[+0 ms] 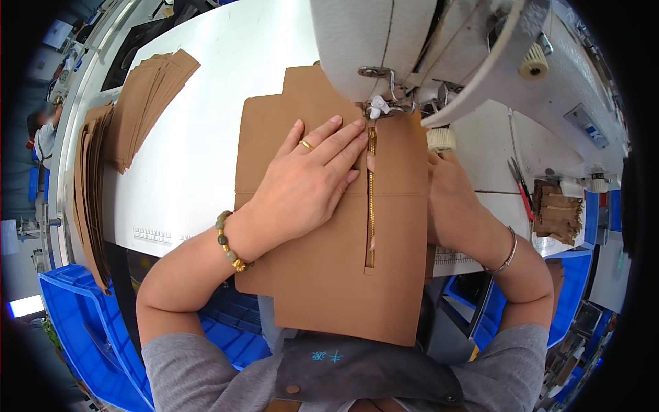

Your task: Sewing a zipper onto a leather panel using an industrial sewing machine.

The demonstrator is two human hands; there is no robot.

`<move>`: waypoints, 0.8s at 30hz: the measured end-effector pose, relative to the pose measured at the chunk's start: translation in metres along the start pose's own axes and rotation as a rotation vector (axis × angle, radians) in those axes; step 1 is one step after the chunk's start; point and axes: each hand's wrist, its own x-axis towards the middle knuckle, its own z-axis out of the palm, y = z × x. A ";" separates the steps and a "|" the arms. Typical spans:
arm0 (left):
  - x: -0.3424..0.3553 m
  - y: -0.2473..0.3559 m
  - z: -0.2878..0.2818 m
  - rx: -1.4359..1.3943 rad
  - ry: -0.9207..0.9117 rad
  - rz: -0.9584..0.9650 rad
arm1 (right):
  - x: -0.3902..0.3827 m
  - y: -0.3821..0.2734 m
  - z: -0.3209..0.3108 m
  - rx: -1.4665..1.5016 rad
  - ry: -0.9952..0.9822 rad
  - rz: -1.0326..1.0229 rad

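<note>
My left hand point(312, 172) lies open, fingers stretched, on a brown panel point(322, 281) just left of its long slot. A gold zipper point(371, 202) shows in that slot, with bits of skin visible beneath. The slot's top meets the presser foot point(377, 108) of a white sewing machine point(508, 62). My right hand point(446, 192) grips the panel's right edge, its curled fingers partly hidden under it, beside a cream knob point(441, 139).
Brown cut pieces point(147, 103) and a longer stack point(89, 192) lie on the white table point(178, 151). Right are scissors point(525, 199) and brown scraps point(556, 213). Blue bins point(89, 323) flank the table. Another person point(44, 137) is at far left.
</note>
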 end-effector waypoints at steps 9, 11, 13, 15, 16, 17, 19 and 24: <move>0.007 -0.004 -0.008 -0.006 0.006 0.038 | 0.001 0.000 -0.001 0.005 0.009 -0.011; 0.009 -0.005 -0.009 -0.040 0.010 0.043 | 0.000 0.000 -0.001 0.046 0.002 0.006; 0.010 -0.005 -0.010 -0.037 0.026 0.057 | -0.001 0.001 0.000 0.050 0.010 -0.006; 0.011 -0.005 -0.011 -0.022 0.022 0.050 | 0.000 0.003 0.002 0.063 0.010 -0.008; 0.011 -0.005 -0.011 -0.014 0.014 0.049 | 0.001 0.004 0.003 0.116 0.034 -0.001; 0.011 -0.005 -0.011 -0.010 0.017 0.047 | 0.002 0.004 0.003 0.170 0.058 0.006; 0.011 -0.005 -0.011 -0.007 0.009 0.044 | 0.003 0.005 0.002 0.180 0.052 0.016; 0.011 -0.006 -0.011 -0.007 0.022 0.051 | 0.001 0.008 -0.023 0.159 -0.027 0.050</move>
